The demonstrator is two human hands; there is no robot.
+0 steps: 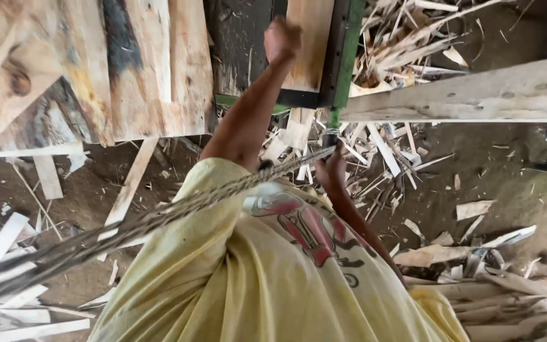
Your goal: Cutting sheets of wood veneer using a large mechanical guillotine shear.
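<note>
Wooden board (308,38) under left hand (282,37), fingers hidden, right hand (330,170) fingers clamped on rope (159,218)

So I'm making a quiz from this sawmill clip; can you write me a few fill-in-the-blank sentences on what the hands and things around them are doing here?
1. The left hand presses on a wooden ____, the plank on the green frame.
2. The right hand grips a twisted ____.
3. The person wears a ____ shirt.
4. The dirt floor is littered with wood ____.

Missing words: plank; rope; yellow; scraps
</note>
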